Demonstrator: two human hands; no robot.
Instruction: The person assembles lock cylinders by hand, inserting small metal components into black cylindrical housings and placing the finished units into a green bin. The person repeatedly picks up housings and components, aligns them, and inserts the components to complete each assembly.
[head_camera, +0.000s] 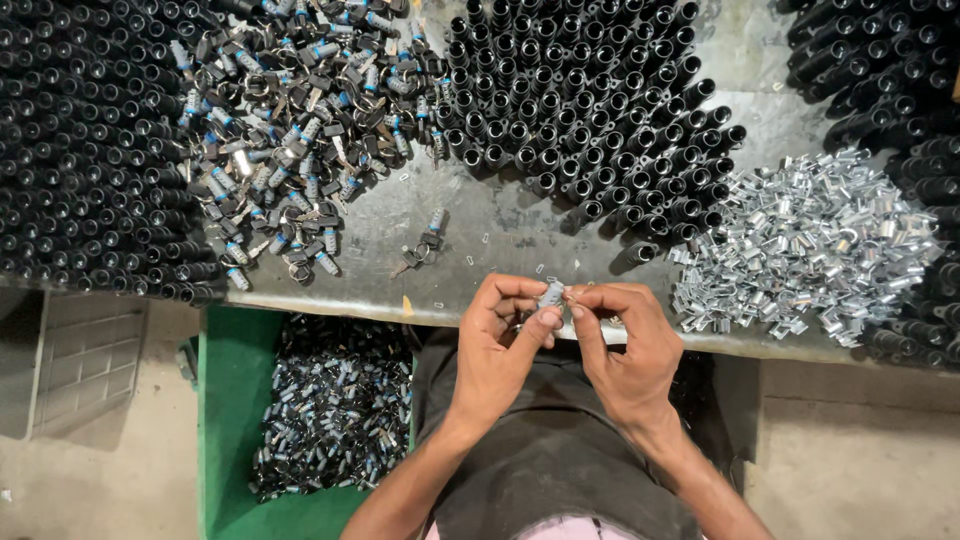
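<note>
To the far left of the fingers, upright black cylindrical tubes (90, 150) are massed beside a heap of small keyed lock cores with black and silver parts (300, 120). The left hand (500, 335) is closed in a pinch, thumb and forefinger gripping a small silvery metal sleeve piece (551, 294), which is met by the pinched fingertips of the right hand (625, 345). The piece is best kept squarely aligned between both pinches. Right of the fingers, a pile of shiny silver metal sleeves (800, 245) is heaped.

Assembly workshop: metal bench (500, 225) heaped with black tubes (590, 100), lock cylinders (300, 130).
</note>
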